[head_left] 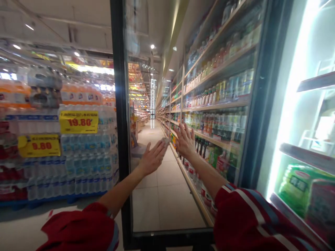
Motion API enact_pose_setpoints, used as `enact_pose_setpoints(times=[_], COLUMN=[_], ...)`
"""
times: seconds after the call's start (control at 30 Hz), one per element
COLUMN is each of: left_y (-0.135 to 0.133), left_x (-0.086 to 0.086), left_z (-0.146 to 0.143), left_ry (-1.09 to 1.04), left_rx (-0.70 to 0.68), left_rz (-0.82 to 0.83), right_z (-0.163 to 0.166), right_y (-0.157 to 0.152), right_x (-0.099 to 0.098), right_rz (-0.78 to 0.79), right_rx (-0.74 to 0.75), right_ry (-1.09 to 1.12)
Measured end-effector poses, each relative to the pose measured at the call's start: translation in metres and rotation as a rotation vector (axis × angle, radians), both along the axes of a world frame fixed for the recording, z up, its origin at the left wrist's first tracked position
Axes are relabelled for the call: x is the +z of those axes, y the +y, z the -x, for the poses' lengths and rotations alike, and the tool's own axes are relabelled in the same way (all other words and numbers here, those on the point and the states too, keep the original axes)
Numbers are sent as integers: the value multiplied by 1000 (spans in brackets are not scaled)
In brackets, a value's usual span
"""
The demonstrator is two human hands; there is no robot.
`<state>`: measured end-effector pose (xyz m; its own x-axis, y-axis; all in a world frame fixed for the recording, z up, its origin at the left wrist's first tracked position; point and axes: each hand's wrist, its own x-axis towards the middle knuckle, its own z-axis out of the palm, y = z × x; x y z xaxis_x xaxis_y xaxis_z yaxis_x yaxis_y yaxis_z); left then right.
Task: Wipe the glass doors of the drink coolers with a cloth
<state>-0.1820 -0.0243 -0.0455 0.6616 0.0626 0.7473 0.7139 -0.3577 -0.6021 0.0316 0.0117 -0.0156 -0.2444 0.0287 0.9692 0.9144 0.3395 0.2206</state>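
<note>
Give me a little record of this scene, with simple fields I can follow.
Place: shop
Left hand: fingers extended, before the glass door; something pale at the fingertips, too blurred to identify
Right hand: fingers spread, also before the glass; contact unclear
Glass door: dark-framed, open
Robot's right: brightly lit cabinet with a green package
Robot's left: stacked bottles; yellow signs reading 19.80 and 9.80
Sleeves: red
</note>
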Motion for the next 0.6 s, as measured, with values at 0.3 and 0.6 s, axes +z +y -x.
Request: enact_pose_setpoints(times=[0.3, 0.6], left_y=[3, -1], left_x=[30, 3], left_z=[26, 1], left_ry=[-231, -15], left_rx=[69, 47], left_rz=[-54, 27], right_z=[-3, -16], right_y=[0, -10], right_x=[0, 5], right_rz=[43, 9], right_rx=[35, 20], right_ry=[-11, -27])
